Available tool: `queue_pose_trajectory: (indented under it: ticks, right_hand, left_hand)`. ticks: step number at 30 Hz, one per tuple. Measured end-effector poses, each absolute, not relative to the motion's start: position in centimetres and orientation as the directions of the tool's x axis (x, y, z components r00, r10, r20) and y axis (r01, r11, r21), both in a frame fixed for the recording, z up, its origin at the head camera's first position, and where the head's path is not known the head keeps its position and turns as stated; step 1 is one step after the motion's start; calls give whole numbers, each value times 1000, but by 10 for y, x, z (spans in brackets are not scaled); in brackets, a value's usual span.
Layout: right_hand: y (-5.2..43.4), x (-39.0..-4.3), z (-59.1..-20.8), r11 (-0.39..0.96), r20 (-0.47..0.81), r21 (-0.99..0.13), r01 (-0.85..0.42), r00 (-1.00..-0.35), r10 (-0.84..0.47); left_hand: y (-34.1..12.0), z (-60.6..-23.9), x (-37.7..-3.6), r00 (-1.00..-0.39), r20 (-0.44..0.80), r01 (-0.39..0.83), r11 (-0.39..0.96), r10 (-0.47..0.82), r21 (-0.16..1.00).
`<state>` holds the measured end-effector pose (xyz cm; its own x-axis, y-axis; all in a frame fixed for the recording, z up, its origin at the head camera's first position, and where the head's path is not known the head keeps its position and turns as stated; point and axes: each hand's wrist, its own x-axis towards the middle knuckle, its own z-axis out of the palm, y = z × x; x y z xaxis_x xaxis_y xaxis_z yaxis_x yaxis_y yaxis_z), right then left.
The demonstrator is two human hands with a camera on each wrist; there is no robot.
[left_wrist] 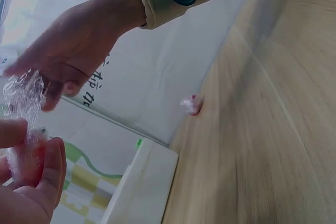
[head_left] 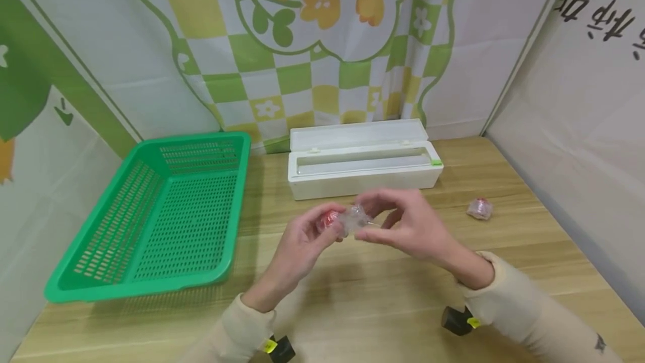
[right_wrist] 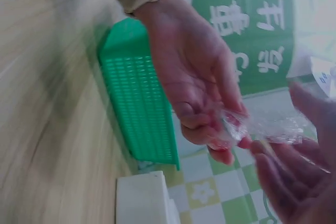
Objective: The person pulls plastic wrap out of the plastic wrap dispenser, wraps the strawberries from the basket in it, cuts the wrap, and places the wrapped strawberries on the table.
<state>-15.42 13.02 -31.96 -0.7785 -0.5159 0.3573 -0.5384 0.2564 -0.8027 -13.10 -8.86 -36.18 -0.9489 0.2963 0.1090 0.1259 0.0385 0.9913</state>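
Cling film (head_left: 354, 218), a crumpled clear wad of it, sits right between the two hands above the middle of the counter (head_left: 353, 290), wrapped about something small and red (head_left: 330, 218) that shows through on the left side. The left hand (head_left: 307, 237) has its grip closed on that red bundle, fingers curled round it with the thumb on top; from the left wrist view the red shape glows faintly behind the film (left_wrist: 23, 103) against the fingertips. The right hand (head_left: 403, 223) pinches the loose end of the film, thumb and forefinger closed on it, the other fingers bent loosely behind. From the right wrist view the film stretches taut between the two hands. Both wrists carry a small black camera, and the sleeves are cream. Over by the right edge of the counter, well apart from the hands, lies a second wrapped bundle (head_left: 480, 208), pinkish-red under its film. At the back edge, just beyond the hands, stands a white film dispenser box (head_left: 363, 170) with its lid up. A green plastic basket (head_left: 156, 223) takes the left side of the counter, tilted up at its far rim.
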Motion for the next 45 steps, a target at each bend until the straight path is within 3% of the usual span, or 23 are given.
queue_pose_trajectory:
  ticks: [5,11,18,28,34,40,45]
  right_hand:
    - [126,-156,-323,268,484,-762,-590,-793,-371]
    - [129,-163,-325,245,402,-836,-490,-853,-333]
    - [127,-167,-330,183,332,-892,-414,-874,-355]
    - [117,-157,-340,124,456,-861,-494,-856,-244]
    - [114,-149,-343,109,566,-794,-599,-792,-227]
    - [121,-151,-334,69,485,-843,-534,-808,-334]
    - [128,-154,-326,71,455,-842,-534,-775,-438]
  left_hand:
    - [-89,-361,-130,-931,82,84,-12,356,996]
    - [-88,-360,-129,-905,146,105,-123,399,987]
    - [-88,-361,-128,-889,152,72,-196,431,978]
    - [-84,-359,-125,-873,180,-5,-378,453,926]
    - [-81,-358,-124,-891,201,77,-303,407,950]
    - [-85,-358,-124,-907,163,73,-238,387,969]
    - [-87,-357,-124,-901,151,60,-228,406,972]
